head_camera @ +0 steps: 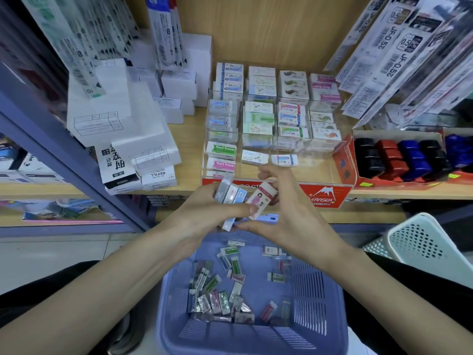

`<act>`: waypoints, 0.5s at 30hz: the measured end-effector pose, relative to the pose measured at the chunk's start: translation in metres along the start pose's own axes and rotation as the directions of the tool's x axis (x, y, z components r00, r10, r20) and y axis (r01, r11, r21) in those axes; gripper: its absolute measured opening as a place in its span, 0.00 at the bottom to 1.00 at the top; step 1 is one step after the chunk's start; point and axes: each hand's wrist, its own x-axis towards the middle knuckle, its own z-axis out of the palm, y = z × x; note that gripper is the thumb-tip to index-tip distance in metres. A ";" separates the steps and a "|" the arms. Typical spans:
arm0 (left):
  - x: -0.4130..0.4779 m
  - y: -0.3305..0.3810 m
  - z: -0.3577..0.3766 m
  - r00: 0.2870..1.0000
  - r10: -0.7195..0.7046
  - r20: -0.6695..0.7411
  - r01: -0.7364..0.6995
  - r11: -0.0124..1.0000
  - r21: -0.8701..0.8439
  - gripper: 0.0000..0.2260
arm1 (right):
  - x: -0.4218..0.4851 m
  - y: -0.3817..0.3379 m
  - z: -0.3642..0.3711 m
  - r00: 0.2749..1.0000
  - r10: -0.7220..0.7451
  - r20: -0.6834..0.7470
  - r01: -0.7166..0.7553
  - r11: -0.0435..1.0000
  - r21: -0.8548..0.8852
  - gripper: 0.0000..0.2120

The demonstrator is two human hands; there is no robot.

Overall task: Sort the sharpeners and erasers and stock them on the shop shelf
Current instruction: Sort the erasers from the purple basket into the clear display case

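Gripping a small bundle of erasers edge-up, the left hand is hovering in front of the shelf, its fingers curling round the stack with the thumb pressing across the front. The right hand is pinching a single pink-sleeved eraser just beside that bundle, holding it tilted, with its remaining fingers bent loosely above. Both hands are working over a purple basket, where many loose erasers are lying scattered across the bottom, most of them gathered toward the near left corner. On the shelf behind the hands, a clear display case with a red front label is standing, its compartments holding sorted erasers in rows; the front row is carrying only a few, including two marked Hard Eraser at the left. Just to the right of the case, a red carton is showing black, red and blue sharpeners in lines. White boxes are sitting stacked on the shelf's left side, packets of pen refills are hanging at the upper right, and a white perforated basket is leaning at the lower right.
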 end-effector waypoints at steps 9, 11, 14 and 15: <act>-0.002 0.003 -0.025 0.993 -0.005 -0.116 -0.006 0.995 -0.098 0.10 | 0.008 0.001 0.000 0.927 0.373 -0.035 -0.313 0.823 0.474 0.11; -0.002 0.003 -0.026 0.991 -0.009 -0.133 -0.008 0.992 -0.125 0.10 | 0.010 -0.005 0.009 0.859 0.489 0.150 -0.422 0.512 0.748 0.05; -0.003 0.003 -0.030 0.989 0.010 -0.146 -0.022 0.996 -0.082 0.10 | 0.013 -0.009 0.018 0.828 0.503 0.250 -0.454 0.337 0.825 0.06; -0.003 0.004 -0.030 0.990 0.027 -0.137 -0.033 0.999 -0.041 0.11 | 0.015 -0.010 0.020 0.827 0.512 0.231 -0.438 0.330 0.837 0.05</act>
